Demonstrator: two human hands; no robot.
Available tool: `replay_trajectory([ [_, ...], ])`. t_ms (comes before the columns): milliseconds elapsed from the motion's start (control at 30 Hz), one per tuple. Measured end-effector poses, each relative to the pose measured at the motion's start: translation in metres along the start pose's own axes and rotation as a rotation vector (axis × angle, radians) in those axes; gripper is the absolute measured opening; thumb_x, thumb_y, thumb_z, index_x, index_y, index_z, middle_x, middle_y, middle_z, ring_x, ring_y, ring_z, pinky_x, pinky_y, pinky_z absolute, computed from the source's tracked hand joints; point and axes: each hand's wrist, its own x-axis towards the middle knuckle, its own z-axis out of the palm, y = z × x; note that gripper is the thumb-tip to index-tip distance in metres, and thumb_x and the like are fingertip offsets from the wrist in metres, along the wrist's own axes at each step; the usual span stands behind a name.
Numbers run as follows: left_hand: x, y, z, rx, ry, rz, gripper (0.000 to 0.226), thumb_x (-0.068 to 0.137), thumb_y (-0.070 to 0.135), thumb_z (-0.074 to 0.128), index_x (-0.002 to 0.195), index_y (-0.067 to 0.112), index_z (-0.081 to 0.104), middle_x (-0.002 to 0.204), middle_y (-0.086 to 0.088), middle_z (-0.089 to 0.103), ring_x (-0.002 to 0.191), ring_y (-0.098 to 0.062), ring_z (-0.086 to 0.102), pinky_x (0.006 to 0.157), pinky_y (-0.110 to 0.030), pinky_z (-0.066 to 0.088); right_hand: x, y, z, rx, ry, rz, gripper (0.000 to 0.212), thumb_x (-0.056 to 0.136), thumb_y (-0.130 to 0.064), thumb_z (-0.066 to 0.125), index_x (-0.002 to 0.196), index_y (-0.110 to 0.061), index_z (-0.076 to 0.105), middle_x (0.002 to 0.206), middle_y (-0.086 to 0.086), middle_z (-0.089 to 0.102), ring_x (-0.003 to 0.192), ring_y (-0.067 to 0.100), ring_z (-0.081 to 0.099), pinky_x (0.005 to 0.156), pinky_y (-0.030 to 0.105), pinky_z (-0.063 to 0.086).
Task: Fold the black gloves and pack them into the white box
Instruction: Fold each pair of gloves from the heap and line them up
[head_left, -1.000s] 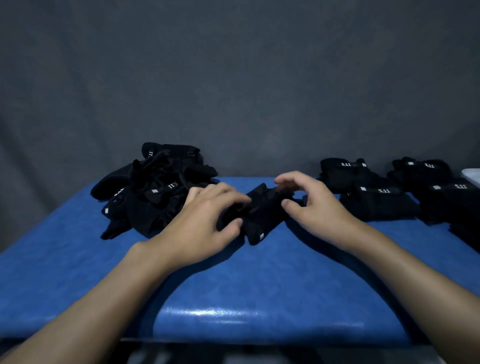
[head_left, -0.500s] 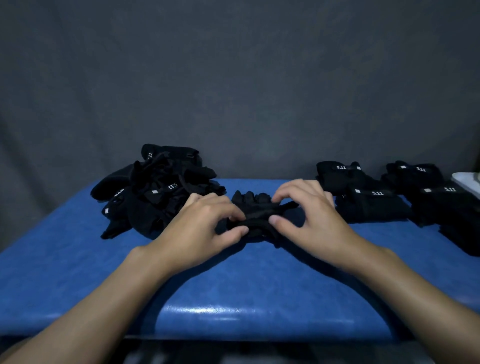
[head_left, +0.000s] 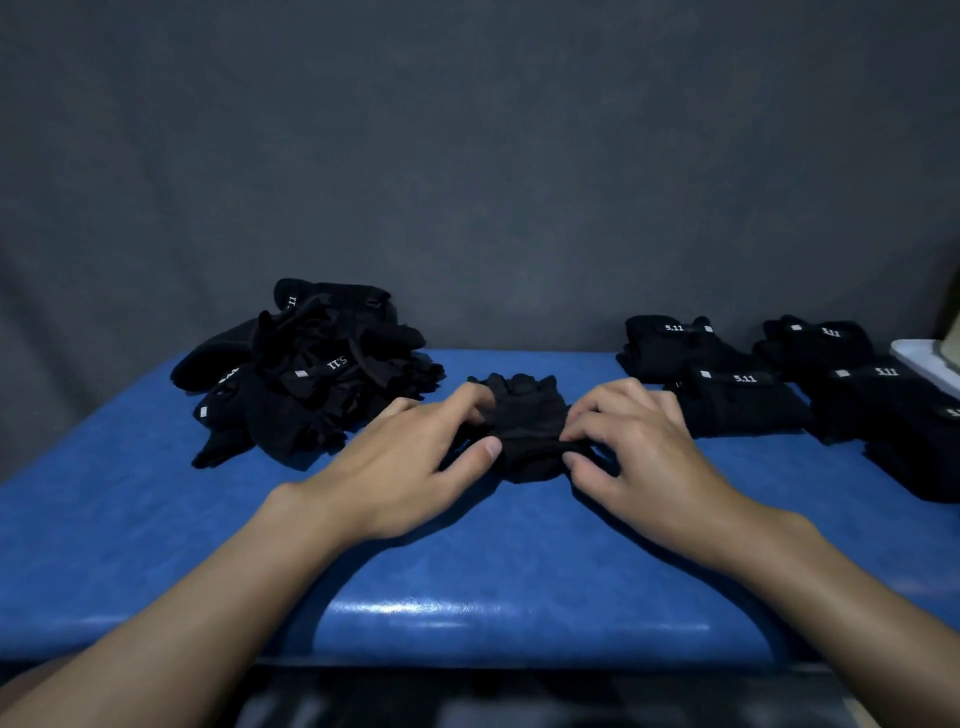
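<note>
1. At mid-table, the left hand (head_left: 410, 462) and right hand (head_left: 644, 457) each pinch the near hem of one black glove (head_left: 524, 415), thumbs at its edge, fingers curled on top.
2. It looks soft, light and limp. It likely creases wherever pinched, so holding both hem corners seems best.
3. Toward the near edge the blue table (head_left: 467, 551) lies bare, giving room to fold.
4. Farther out, the unfolded pile (head_left: 306, 374) sits left, the folded gloves (head_left: 737, 400) right, and the white box (head_left: 927, 364) at the far-right edge, partly cut off.
</note>
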Motion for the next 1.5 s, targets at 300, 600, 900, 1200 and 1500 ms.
replay_trajectory([
  [300,0.013,0.011,0.009,0.107,0.071,-0.055,0.056,0.094,0.061,0.009,0.080,0.028,0.052,0.083,0.012,0.052,0.083,-0.007,0.050,0.091,-0.036,0.038,-0.014,0.003,-0.011,-0.006,-0.060,-0.057,0.013,0.079,-0.040,0.055,0.077,-0.029,0.060,0.089,-0.020,0.054,0.108,0.003,0.045,0.099,0.024,0.024],
  [600,0.020,0.015,0.018,-0.060,0.131,-0.073,0.059,0.087,0.066,0.033,0.121,0.025,0.058,0.117,0.012,0.052,0.111,-0.011,0.049,0.101,-0.035,0.040,0.007,-0.004,-0.014,0.149,0.094,-0.012,0.021,0.086,-0.035,0.059,0.105,-0.028,0.063,0.098,-0.021,0.061,0.099,-0.001,0.054,0.092,0.027,0.037],
  [900,0.020,0.008,0.014,0.100,-0.160,-0.117,0.087,0.080,0.080,0.030,0.152,0.031,0.025,0.160,0.010,0.026,0.145,-0.004,0.022,0.122,-0.037,0.012,0.028,0.029,-0.006,0.280,-0.442,0.206,0.090,0.066,-0.077,0.062,0.145,-0.042,0.037,0.142,-0.022,0.048,0.132,-0.001,0.044,0.113,0.033,0.036],
  [1200,0.019,0.007,0.001,0.236,-0.243,-0.134,0.087,0.081,0.083,0.033,0.153,0.034,0.024,0.158,0.016,0.024,0.144,-0.002,0.020,0.119,-0.038,0.011,0.033,0.024,-0.009,0.307,-0.434,0.165,0.072,0.077,-0.047,0.076,0.140,-0.043,0.042,0.138,-0.022,0.045,0.131,-0.006,0.037,0.111,0.019,0.029],
  [1500,0.020,-0.003,-0.006,0.055,-0.122,-0.112,0.089,0.070,0.085,0.032,0.143,0.036,0.043,0.141,0.018,0.036,0.134,-0.010,0.036,0.117,-0.035,0.025,0.036,0.019,0.003,0.489,-0.262,0.191,0.059,0.079,-0.046,0.075,0.132,-0.033,0.054,0.130,-0.023,0.057,0.123,-0.009,0.048,0.108,0.021,0.037],
])
